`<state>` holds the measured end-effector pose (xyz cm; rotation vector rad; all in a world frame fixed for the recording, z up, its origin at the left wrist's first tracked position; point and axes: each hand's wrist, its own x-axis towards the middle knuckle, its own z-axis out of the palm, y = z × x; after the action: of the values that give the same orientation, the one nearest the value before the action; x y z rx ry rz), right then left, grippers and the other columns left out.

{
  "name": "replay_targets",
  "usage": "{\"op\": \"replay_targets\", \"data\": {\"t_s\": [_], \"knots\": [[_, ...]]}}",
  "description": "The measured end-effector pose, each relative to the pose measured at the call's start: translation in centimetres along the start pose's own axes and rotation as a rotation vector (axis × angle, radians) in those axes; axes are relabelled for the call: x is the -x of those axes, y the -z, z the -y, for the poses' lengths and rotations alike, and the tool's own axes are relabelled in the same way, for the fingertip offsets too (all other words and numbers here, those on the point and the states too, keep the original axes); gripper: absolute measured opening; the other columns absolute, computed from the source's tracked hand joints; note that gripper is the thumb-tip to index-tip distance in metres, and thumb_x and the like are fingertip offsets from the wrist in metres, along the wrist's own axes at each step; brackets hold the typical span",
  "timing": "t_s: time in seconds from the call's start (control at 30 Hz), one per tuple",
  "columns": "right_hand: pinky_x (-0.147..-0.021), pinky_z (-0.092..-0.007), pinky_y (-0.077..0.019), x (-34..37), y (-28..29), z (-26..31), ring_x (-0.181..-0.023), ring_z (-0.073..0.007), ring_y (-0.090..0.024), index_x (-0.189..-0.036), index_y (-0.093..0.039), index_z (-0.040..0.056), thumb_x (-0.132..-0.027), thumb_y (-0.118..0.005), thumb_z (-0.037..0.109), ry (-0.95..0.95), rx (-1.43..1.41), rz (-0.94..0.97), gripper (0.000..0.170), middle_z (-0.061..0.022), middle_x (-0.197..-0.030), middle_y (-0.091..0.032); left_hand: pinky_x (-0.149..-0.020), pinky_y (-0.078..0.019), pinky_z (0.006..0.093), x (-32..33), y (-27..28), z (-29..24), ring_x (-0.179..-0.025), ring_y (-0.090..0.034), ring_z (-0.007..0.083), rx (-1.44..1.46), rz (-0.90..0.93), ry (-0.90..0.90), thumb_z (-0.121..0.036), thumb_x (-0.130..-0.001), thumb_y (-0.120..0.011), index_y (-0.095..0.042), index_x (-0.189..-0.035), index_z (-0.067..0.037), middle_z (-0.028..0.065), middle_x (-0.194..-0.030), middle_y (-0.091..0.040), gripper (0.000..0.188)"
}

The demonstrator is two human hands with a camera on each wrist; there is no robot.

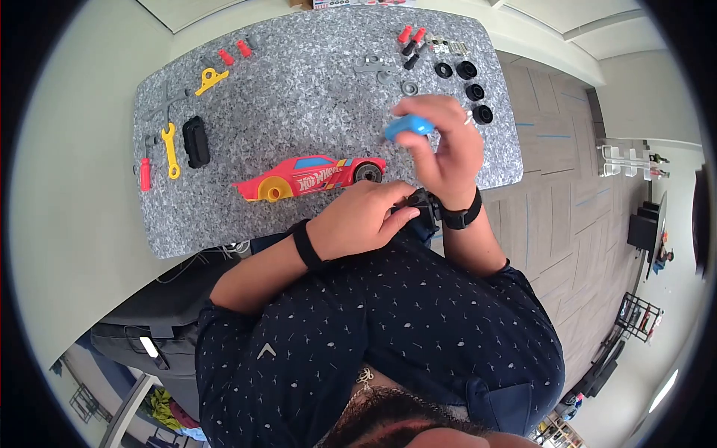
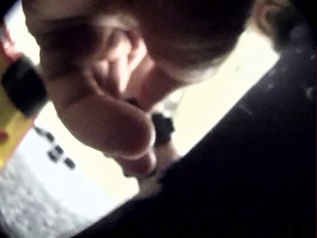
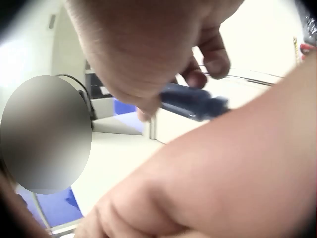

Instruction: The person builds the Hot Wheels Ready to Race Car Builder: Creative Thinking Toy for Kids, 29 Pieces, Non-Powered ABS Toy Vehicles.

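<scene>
The right hand (image 1: 448, 149) is raised over the table's right part, fingers curled round a blue handle-shaped object (image 1: 412, 127). In the right wrist view, that blue object (image 3: 188, 101) sticks out past the fingers (image 3: 216, 62), its far end narrower. The left hand (image 1: 358, 218) reaches across to the right wrist, its thumb and forefinger pinching the black wrist camera (image 1: 424, 206) there. The left wrist view shows the left hand (image 2: 99, 99) close and blurred, a dark piece (image 2: 162, 129) beside its fingertips. A red toy car (image 1: 310, 176) lies just beyond the left hand.
On the speckled table (image 1: 299, 97), a yellow wrench (image 1: 171, 151), a black tray-like part (image 1: 196, 142), a yellow part (image 1: 211, 81) and a red-handled tool (image 1: 145, 175) lie left. Several black wheels (image 1: 475, 92), grey parts (image 1: 371, 66) and red pieces (image 1: 405, 33) lie right.
</scene>
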<state>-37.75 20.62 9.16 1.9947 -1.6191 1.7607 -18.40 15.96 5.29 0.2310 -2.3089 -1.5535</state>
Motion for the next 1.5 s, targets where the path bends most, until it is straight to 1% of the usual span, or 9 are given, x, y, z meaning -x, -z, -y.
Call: {"op": "replay_targets", "data": {"t_s": [0.17, 0.37, 0.43, 0.5, 0.53, 0.67, 1.2, 1.4, 1.5], "knots": [[-0.078, -0.0257, -0.0535, 2.3, 1.3, -0.8, -0.095, -0.0151, -0.066, -0.139, -0.071, -0.0009, -0.112, -0.069, 0.008, -0.390, -0.311, -0.154, 0.029, -0.0116, -0.115, -0.070, -0.085, -0.0603, 0.0404, 2.1, 5.1, -1.7, -0.092, -0.077, 0.0272, -0.349, -0.133, -0.059, -0.024, -0.092, -0.090, -0.075, -0.135, -0.007, 0.0076, -0.110, -0.083, 0.048], [-0.074, -0.0291, -0.0511, 4.3, 2.5, -3.4, -0.088, -0.0145, -0.063, -0.136, -0.072, -0.0002, -0.114, -0.065, 0.010, -0.247, 0.049, -0.127, 0.025, -0.0091, -0.107, -0.069, -0.111, -0.0521, 0.0495, 6.7, 11.1, -1.1, -0.127, -0.069, 0.0370, -0.677, -0.259, 0.037, -0.031, -0.083, -0.095, -0.075, -0.141, -0.008, 0.0112, -0.137, -0.077, 0.065], [-0.080, -0.0324, -0.0520, 4.1, 3.6, -4.0, -0.090, -0.0178, -0.064, -0.129, -0.073, 0.0016, -0.112, -0.063, 0.006, -0.474, 0.187, -0.105, 0.020, -0.0110, -0.105, -0.068, -0.116, -0.0486, 0.0517, 8.0, 11.8, 0.3, -0.131, -0.067, 0.0385, -0.687, -0.261, 0.102, -0.031, -0.083, -0.095, -0.074, -0.142, -0.008, 0.0120, -0.143, -0.075, 0.066], [-0.083, -0.0346, -0.0526, 4.4, 4.8, -5.4, -0.093, -0.0226, -0.066, -0.126, -0.073, 0.0026, -0.109, -0.063, 0.002, -0.775, 0.180, -0.106, 0.020, -0.0133, -0.106, -0.068, -0.116, -0.0484, 0.0511, 9.0, 11.9, 1.7, -0.130, -0.067, 0.0382, -0.645, -0.252, 0.130, -0.029, -0.085, -0.094, -0.074, -0.143, -0.008, 0.0118, -0.144, -0.075, 0.065], [-0.086, -0.0415, -0.0551, 4.1, 5.7, -6.5, -0.099, -0.0327, -0.069, -0.125, -0.072, 0.0032, -0.103, -0.070, 0.003, -0.489, 0.497, -0.017, 0.022, -0.0181, -0.108, -0.070, -0.115, -0.0482, 0.0508, 9.3, 11.7, 2.2, -0.130, -0.068, 0.0380, -0.621, -0.246, 0.145, -0.028, -0.085, -0.094, -0.073, -0.144, -0.008, 0.0117, -0.144, -0.075, 0.064], [-0.094, -0.0504, -0.0569, 5.9, 9.1, -9.5, -0.111, -0.0426, -0.071, -0.128, -0.072, 0.0048, -0.090, -0.088, 0.010, -0.639, 0.677, 0.194, 0.042, -0.0204, -0.118, -0.072, -0.114, -0.0482, 0.0491, 9.3, 10.5, 3.3, -0.131, -0.068, 0.0367, -0.620, -0.242, 0.171, -0.024, -0.090, -0.090, -0.072, -0.145, -0.009, 0.0116, -0.145, -0.075, 0.060], [-0.103, -0.0520, -0.0580, 9.6, 12.8, -17.9, -0.122, -0.0454, -0.071, -0.132, -0.073, 0.0034, -0.079, -0.098, 0.016, -0.794, 0.902, 0.198, 0.060, -0.0234, -0.133, -0.073, -0.112, -0.0476, 0.0482, 5.2, 6.2, 3.3, -0.131, -0.068, 0.0346, -0.631, -0.260, 0.121, -0.028, -0.093, -0.088, -0.070, -0.148, -0.009, 0.0111, -0.146, -0.073, 0.060], [-0.101, -0.0452, -0.0591, 5.3, 10.8, -10.6, -0.115, -0.0366, -0.075, -0.132, -0.073, 0.0035, -0.083, -0.094, 0.009, -0.591, 0.609, 0.098, 0.053, -0.0174, -0.123, -0.077, -0.116, -0.0480, 0.0488, 5.5, 7.3, 1.7, -0.131, -0.068, 0.0358, -0.630, -0.270, 0.105, -0.034, -0.086, -0.095, -0.070, -0.148, -0.008, 0.0124, -0.147, -0.072, 0.072], [-0.083, -0.0273, -0.0580, 1.6, 6.9, -2.1, -0.095, -0.0121, -0.071, -0.130, -0.071, 0.0054, -0.088, -0.092, -0.001, -0.824, 0.007, 0.022, 0.047, -0.0032, -0.121, -0.074, -0.113, -0.0526, 0.0466, 5.7, 8.0, 0.4, -0.131, -0.070, 0.0348, -0.503, -0.341, 0.047, -0.033, -0.081, -0.099, -0.070, -0.148, -0.006, 0.0139, -0.147, -0.072, 0.078]]}}
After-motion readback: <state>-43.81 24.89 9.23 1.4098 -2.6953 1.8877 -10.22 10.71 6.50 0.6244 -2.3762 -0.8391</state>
